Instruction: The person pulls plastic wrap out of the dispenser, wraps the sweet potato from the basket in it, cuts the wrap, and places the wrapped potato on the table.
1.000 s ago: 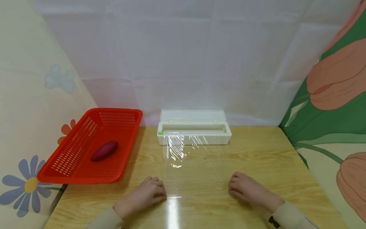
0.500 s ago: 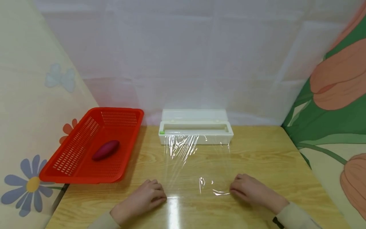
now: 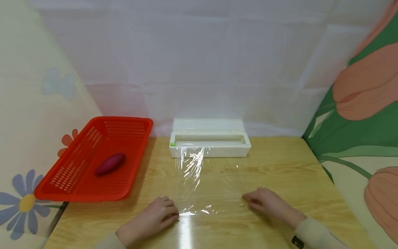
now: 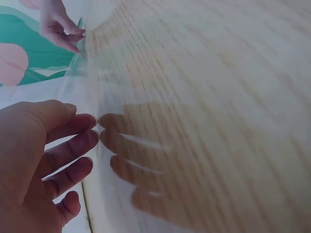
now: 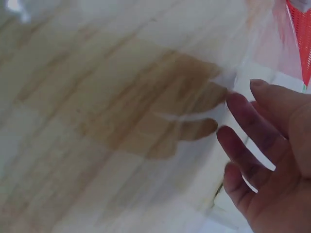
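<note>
Cling film (image 3: 214, 186) runs from the front edge of the white dispenser box (image 3: 209, 134) down over the wood-grain table (image 3: 280, 166) to between the two hands; creased and shiny on the left half, right edge hard to make out. Left hand (image 3: 152, 219) is at the film's near-left corner, fingers loosely bent; in its wrist view the fingertips (image 4: 91, 138) meet the glossy surface and the thumb lies along the index side, short of its tip, so no pinch visible. Right hand (image 3: 268, 204) is by the near-right side of the film: fingers slightly apart, index and middle tips down at the surface, thumb lifted clear of the index in the wrist view. Can't tell exactly how much film is under either set of tips. Box sits at the back of the table, lid (image 3: 208, 124) tipped up behind it, green slider (image 3: 172, 144) at the left end of the front edge. Red plastic basket (image 3: 82, 197) is left of the box, well apart from it, one purple sweet potato (image 3: 110, 164) inside, lying diagonally on the floor. Dark band (image 3: 297, 242) at the right cuff.
</note>
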A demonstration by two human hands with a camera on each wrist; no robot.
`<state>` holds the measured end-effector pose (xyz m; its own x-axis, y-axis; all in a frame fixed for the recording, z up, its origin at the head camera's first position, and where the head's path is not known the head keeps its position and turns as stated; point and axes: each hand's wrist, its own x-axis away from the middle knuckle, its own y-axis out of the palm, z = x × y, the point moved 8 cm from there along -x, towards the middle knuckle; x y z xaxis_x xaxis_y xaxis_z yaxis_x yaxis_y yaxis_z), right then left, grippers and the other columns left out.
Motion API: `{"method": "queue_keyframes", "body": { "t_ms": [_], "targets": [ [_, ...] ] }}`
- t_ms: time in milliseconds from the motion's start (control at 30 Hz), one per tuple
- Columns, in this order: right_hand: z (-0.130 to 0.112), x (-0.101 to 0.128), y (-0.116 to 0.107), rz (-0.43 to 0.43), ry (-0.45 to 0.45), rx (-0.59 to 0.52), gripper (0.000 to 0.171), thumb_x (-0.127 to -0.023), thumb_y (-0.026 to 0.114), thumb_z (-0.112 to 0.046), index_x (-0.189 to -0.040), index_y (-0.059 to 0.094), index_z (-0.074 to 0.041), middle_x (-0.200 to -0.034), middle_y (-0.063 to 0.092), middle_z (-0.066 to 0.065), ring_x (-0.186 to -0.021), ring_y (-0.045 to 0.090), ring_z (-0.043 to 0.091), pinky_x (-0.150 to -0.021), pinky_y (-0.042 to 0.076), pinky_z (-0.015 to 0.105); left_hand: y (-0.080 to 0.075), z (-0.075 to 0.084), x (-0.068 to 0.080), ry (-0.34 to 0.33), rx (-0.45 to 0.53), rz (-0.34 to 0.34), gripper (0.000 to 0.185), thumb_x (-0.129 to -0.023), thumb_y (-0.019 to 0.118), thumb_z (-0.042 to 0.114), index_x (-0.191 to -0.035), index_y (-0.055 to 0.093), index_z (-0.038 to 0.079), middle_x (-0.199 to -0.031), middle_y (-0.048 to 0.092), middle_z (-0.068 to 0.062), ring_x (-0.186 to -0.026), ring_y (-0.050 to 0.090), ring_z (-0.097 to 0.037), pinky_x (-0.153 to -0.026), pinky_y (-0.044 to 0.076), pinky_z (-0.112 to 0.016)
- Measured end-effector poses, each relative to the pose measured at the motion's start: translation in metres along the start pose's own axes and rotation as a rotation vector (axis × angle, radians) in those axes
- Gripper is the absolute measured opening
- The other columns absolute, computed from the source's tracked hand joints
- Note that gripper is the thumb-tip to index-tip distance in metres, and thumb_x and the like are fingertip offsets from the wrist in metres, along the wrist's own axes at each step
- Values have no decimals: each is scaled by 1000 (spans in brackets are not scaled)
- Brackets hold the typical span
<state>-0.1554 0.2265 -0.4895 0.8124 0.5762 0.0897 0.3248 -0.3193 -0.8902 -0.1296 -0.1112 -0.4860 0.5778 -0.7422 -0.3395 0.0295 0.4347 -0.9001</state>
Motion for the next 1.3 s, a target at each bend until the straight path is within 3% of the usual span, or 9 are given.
{"method": "queue_keyframes", "body": {
  "t_ms": [300, 433, 533, 667, 800, 900, 1000, 1133, 1300],
  "targets": [
    [2, 7, 6, 55, -41, 141, 44, -95, 76, -32, -131, 72, -7, -91, 67, -11, -79, 48, 2, -69, 46, 28, -4, 3, -1, 32, 5, -13, 5, -96, 76, 23, -91, 74, 24, -87, 60, 18, -84, 49, -4, -73, 43, -23],
    [5, 10, 5, 77, -46, 172, 47, -95, 75, -40, -132, 72, -10, -86, 56, -15, -77, 44, 2, -68, 44, 28, -12, 8, -2, 45, 1, 20, 5, -94, 77, 21, -94, 74, 25, -89, 62, 18, -86, 51, -4, -75, 44, -23],
    [7, 12, 7, 92, -58, 187, 48, -95, 74, -42, -131, 72, -10, -87, 56, -14, -77, 43, 2, -66, 42, 27, -29, 13, -7, 57, 20, 76, 9, -92, 79, 17, -97, 76, 22, -92, 66, 16, -88, 55, -5, -76, 47, -23],
    [9, 15, 11, 109, -100, 224, 47, -95, 74, -43, -130, 73, -11, -87, 58, -14, -78, 42, 2, -66, 40, 25, -70, 7, -15, -1, 99, 131, 14, -93, 77, 12, -104, 77, 21, -98, 69, 16, -92, 59, -4, -79, 53, -24],
    [11, 13, 11, 145, -143, 265, 47, -95, 74, -44, -130, 73, -13, -87, 58, -15, -79, 41, 3, -67, 40, 26, -127, -27, -23, -141, 183, 186, 18, -95, 75, 10, -109, 77, 21, -101, 72, 13, -91, 61, -4, -76, 56, -28],
    [13, 16, 7, 190, -159, 288, 46, -94, 76, -43, -129, 74, -13, -86, 57, -15, -80, 43, 3, -67, 41, 28, -166, -68, -33, -306, 216, 203, 15, -99, 73, 14, -112, 77, 19, -100, 73, 8, -84, 60, -8, -70, 54, -27],
    [14, 17, 5, 205, -170, 291, 46, -94, 76, -43, -128, 74, -13, -87, 59, -15, -80, 45, 4, -67, 42, 28, -197, -116, -34, -492, 195, 157, 19, -103, 69, 24, -119, 75, 18, -106, 74, 2, -89, 61, -16, -74, 53, -25],
    [14, 15, 6, 198, -167, 285, 45, -96, 74, -42, -130, 73, -13, -88, 61, -14, -82, 47, 5, -68, 44, 29, -213, -177, -22, -658, 175, 68, 38, -104, 64, 40, -132, 69, 15, -123, 71, -7, -110, 62, -24, -86, 52, -27],
    [18, 19, 9, 106, -82, 227, 45, -98, 71, -43, -133, 72, -14, -90, 61, -16, -83, 46, 4, -68, 43, 27, -199, -230, -1, -778, 272, 97, 62, -99, 65, 56, -145, 58, 15, -138, 60, -11, -123, 53, -31, -88, 55, -34]
  ]
}}
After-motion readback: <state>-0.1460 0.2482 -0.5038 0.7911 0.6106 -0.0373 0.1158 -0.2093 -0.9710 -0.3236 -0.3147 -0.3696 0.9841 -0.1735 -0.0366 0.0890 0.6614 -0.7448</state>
